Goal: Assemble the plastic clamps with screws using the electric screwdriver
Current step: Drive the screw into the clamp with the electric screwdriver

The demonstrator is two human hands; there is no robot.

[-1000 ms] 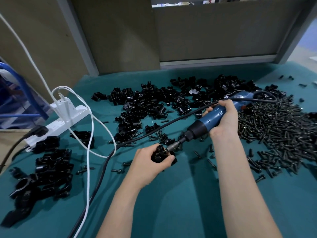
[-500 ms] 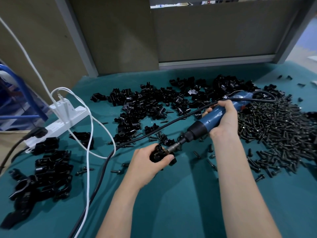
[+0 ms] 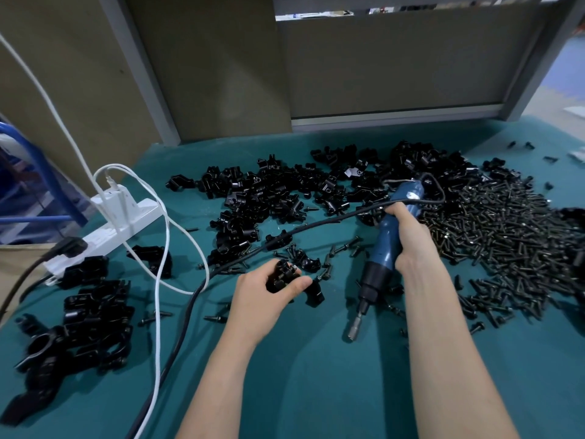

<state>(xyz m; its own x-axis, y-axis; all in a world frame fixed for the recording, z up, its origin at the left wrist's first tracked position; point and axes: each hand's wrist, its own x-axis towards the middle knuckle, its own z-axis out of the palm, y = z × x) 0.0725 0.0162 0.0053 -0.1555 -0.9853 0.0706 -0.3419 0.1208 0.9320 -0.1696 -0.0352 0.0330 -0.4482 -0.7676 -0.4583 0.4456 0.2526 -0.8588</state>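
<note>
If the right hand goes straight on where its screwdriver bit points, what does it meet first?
Probably the bare green mat. The right hand aims the electric screwdriver down toward the near edge, and nothing else shows just beyond the bit. Its height is unclear.

2 hands (image 3: 264, 296) (image 3: 410, 237), 1 elec. screwdriver (image 3: 383, 248)

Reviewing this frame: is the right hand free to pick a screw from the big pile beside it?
Probably not yet. The right hand grips the electric screwdriver, so its fingers are taken, though the screw pile lies just beside it with nothing between.
</note>
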